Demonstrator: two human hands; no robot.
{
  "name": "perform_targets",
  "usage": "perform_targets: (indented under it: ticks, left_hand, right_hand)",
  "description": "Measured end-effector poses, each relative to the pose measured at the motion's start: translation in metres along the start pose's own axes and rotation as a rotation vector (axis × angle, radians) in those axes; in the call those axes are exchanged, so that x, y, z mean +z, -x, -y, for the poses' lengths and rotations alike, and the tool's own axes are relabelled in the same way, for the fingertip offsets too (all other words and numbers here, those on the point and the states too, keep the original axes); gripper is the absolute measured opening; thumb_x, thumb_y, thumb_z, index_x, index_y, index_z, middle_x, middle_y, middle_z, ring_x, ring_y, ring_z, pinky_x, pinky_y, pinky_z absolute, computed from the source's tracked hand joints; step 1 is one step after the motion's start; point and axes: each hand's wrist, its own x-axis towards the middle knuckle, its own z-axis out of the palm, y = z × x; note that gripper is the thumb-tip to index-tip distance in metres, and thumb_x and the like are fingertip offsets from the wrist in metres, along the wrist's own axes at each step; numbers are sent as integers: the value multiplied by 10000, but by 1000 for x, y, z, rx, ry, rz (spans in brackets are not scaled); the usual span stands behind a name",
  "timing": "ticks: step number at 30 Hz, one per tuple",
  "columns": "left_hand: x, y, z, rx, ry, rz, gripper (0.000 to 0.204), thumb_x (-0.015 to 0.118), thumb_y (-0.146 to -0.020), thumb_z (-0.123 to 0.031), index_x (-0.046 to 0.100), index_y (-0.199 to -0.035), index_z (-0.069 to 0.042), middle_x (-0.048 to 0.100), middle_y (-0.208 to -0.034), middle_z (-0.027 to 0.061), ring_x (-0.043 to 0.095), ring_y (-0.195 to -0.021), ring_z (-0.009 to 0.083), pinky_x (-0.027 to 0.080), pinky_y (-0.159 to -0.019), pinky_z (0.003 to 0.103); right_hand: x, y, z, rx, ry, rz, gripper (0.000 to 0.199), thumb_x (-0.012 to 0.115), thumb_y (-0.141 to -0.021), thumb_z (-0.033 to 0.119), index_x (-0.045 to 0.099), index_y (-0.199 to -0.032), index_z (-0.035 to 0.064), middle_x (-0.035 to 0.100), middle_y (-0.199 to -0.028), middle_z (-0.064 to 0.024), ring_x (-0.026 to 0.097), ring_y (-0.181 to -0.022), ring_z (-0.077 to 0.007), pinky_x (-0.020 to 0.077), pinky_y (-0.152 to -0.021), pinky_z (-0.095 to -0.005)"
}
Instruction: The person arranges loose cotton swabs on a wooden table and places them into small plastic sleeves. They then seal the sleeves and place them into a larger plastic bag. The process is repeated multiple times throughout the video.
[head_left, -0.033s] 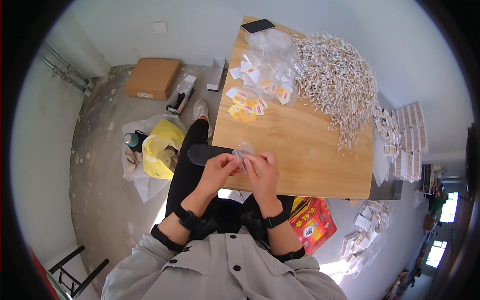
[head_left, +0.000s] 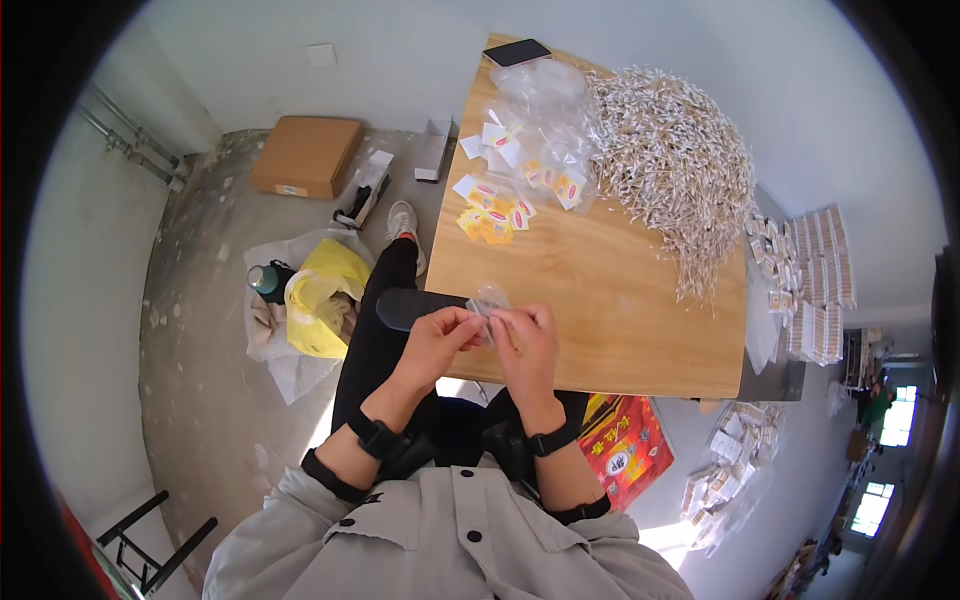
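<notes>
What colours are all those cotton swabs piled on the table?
The cotton swabs have white tips and tan sticks, seen best in the head view.

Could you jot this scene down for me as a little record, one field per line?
Left hand: pinching a small clear plastic piece
Right hand: fingers on the same piece
Table: wooden
Heap: white-tipped sticks, far right
Far left: dark phone
Nearer, left: yellow-and-white cards
Floor, left: yellow bag, closed brown box
</notes>
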Motion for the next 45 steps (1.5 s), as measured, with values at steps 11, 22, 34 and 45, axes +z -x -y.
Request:
perform_targets:
  ticks: [11, 22, 34, 45]
  left_hand:
    - [5, 1, -1, 75, -211, -40, 159, 640, -957, -157, 638, -984, -1, 663, -903, 21, 623, -858, 85, 501, -799, 235]
    - [-10, -3, 6, 14, -21, 33, 141, 667, -936, -141, 645, -965, -5, 652, -881, 21, 595, -809, 77, 482, -767, 226]
    - [-10, -3, 7, 39, 80, 63, 174, 686, -934, -165, 661, -953, 6, 672, -861, 26, 602, -771, 69, 488, -723, 210]
    - [1, 13, -12, 80, -555, -89, 169, 700, -869, -149, 638, -822, 0, 613, -682, -5, 549, -630, 45, 440, -583, 212]
  right_hand:
    - [3, 4, -3, 117, -65, 35, 80, 719, -835, 81, 708, -910, 55, 567, -807, -76, 627, -698, -203, 501, -642, -305]
    - [3, 2, -1, 113, -101, 65, 232, 692, -848, 58, 672, -1080, 55, 618, -873, -95, 651, -750, -204, 516, -669, -297]
    - [3, 17, -4, 412, -594, 295, 292, 671, -900, 36, 634, -1186, -13, 686, -1055, -107, 686, -936, -171, 543, -846, -281]
    - [-7, 15, -19, 375, -366, 189, 170, 632, -922, 45, 672, -1077, -12, 723, -954, -104, 690, -871, -136, 542, -743, -263]
